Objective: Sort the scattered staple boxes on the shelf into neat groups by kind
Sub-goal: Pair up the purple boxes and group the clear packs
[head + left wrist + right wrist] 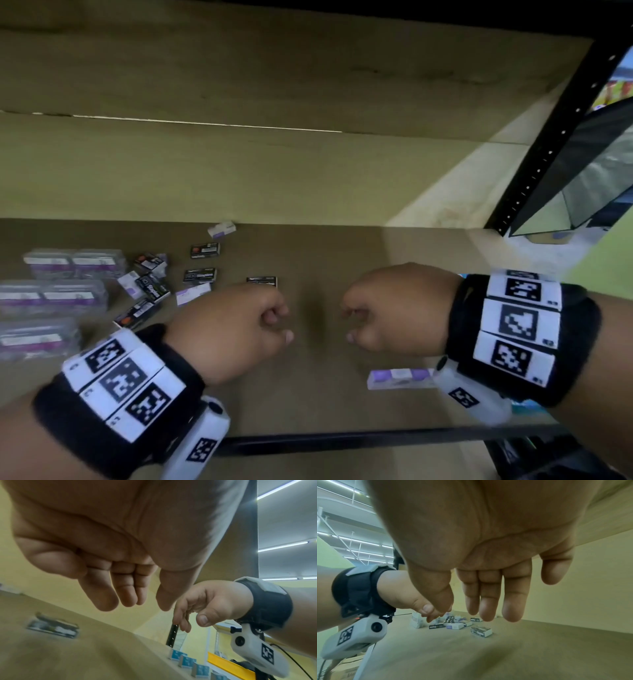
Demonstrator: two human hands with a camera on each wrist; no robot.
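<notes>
Shelf: brown board [342,394] with a black front rail, tan back panel behind; black perforated upright [548,147] at upper right of the head view.
Black staple boxes: several scattered at centre left, one [205,250] near the back, one [200,275] below it, one [262,281] just beyond the left hand; others tumbled together [150,287].
White-and-purple staple boxes: one [222,229] against the back panel, one [193,294] lying flat at centre left, a long one [400,378] at lower right by the right wrist.
Clear plastic cases: purple-labelled, grouped in rows at the far left [73,262].
Left hand [233,329]: above the shelf, fingers [106,592] loosely bent downward, holding nothing.
Right hand [394,308]: above the shelf, apart from the left, fingers [513,599] hanging relaxed, holding nothing.
Wristbands: black, with printed square markers, one on each wrist [520,329].
Blue boxes: a row [187,661] at lower centre of the left wrist view.
</notes>
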